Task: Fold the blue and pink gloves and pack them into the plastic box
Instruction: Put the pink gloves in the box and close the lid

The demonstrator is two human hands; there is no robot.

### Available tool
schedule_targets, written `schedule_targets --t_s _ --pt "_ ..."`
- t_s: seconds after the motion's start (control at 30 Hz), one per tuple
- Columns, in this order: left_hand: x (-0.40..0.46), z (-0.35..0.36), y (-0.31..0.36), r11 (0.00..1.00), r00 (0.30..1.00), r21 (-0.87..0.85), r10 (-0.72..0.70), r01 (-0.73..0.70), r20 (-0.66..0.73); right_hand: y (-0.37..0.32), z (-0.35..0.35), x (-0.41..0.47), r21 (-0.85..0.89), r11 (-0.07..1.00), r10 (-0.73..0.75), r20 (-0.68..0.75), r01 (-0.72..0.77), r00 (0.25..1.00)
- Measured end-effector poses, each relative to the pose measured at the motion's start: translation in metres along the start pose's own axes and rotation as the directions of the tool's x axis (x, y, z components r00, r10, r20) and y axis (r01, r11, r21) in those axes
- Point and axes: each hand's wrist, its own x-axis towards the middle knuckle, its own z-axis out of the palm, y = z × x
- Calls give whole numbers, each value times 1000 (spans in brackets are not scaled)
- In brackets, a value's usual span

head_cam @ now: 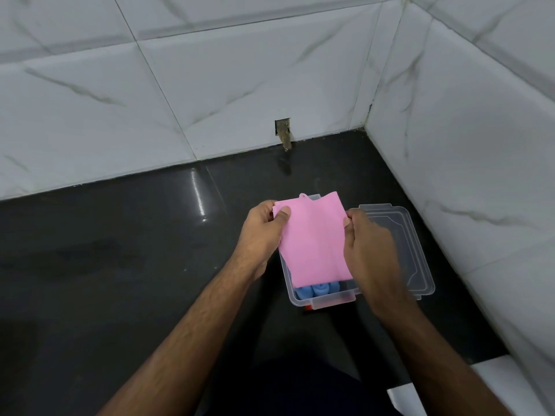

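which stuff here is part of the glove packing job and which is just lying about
Part of the job: pink glove, pinched by left hand and right hand; blue glove in the plastic box; clear lid beside it.

Just there: black counter, tiled wall, wall hole.

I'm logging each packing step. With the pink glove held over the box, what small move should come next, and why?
Probably lower the pink glove into the plastic box. Both hands, left and right, pinch its edges above the open box, the blue glove already lies inside, and the lid sits off to the right.
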Motion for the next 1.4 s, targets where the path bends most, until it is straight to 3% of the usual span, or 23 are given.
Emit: schedule_targets --t_s 0.13,0.2,0.33,0.4,0.47,0.57,0.63,0.7,0.8,0.87,0.93,1.03,1.13,1.2,1.23,1.27,1.33,1.4 --pt "1 -1 1 1000 1000 -5 -22 22 -2 2 8 -1 23 994 -104 -138 108 985" --pt "2 -1 1 1000 1000 4 -26 26 -4 3 8 0 115 986 -95 -184 118 978" --pt "5 1 -1 999 1000 40 -16 17 -21 -5 8 3 392 917 109 -60 -78 992" --pt "7 4 -2 997 999 76 10 -6 -53 -7 8 1 428 891 166 -1 -150 986" --pt "8 5 -4 979 992 189 93 -75 -88 -9 9 0 411 905 136 -32 -111 990" --pt "9 1 -6 851 951 460 305 -253 -41 -6 10 1 359 932 72 -70 -42 995" --pt "9 -3 -5 767 917 543 399 -342 14 -8 8 0 301 947 123 -27 -109 992" --pt "6 -7 -2 692 884 595 461 -408 70 -6 9 3 378 918 147 -47 -118 988" --pt "-5 -10 5 434 805 741 543 -512 238 -6 11 2 350 929 155 -63 -124 986" --pt "-14 -11 7 243 748 769 522 -591 410 -4 15 -1 396 918 86 -179 -8 980" --pt "-22 -10 3 139 735 771 445 -621 511 -6 14 0 500 862 175 -142 -82 974" --pt "-28 -10 -9 224 816 814 388 -535 429 -12 4 5 469 853 252 17 -230 968" --pt "-27 -7 -21 273 865 828 263 -491 426 -9 6 -2 229 973 25 -173 16 985" --pt "-24 -5 -25 224 859 832 204 -508 470 -3 12 -4 129 985 -81 -261 118 962" --pt "-22 -4 -27 198 852 832 201 -518 483 -3 14 -4 173 977 -71 -276 122 959" --pt "-21 -3 -27 188 850 833 202 -521 487 -1 13 -2 192 976 -50 -247 100 968" --pt "-17 -1 -27 186 860 842 189 -506 475 -9 9 1 430 895 165 -66 -121 984" --pt "-15 3 -29 140 870 863 169 -485 462 -11 7 4 630 680 370 145 -374 918"
